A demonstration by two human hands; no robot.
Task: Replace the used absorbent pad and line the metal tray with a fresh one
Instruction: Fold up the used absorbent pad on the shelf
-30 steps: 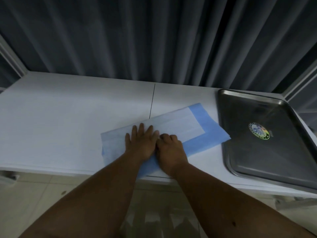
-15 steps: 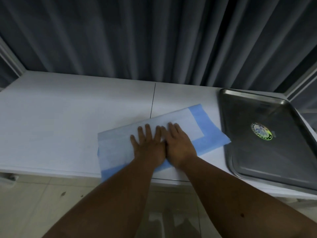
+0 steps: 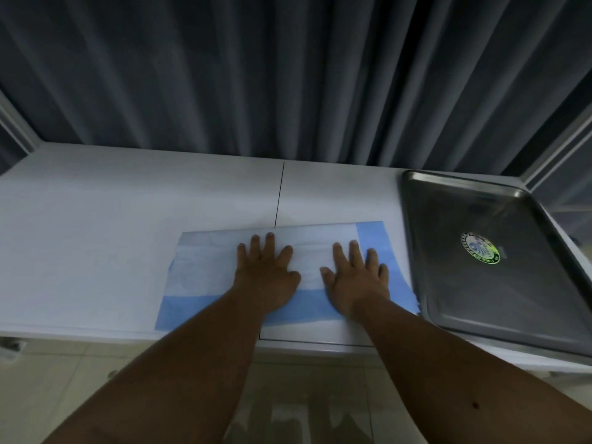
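Both hands lie flat, fingers straight and spread: left hand (image 3: 267, 272) and right hand (image 3: 355, 277) press the pad (image 3: 211, 270) near the tabletop's (image 3: 128, 219) front edge. The tray (image 3: 480, 299) at the right edge is bare, so the lining is not yet done.

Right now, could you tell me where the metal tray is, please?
In the head view, the metal tray sits at the right end of the white counter, just right of the blue-edged pad, bare except for a round sticker.
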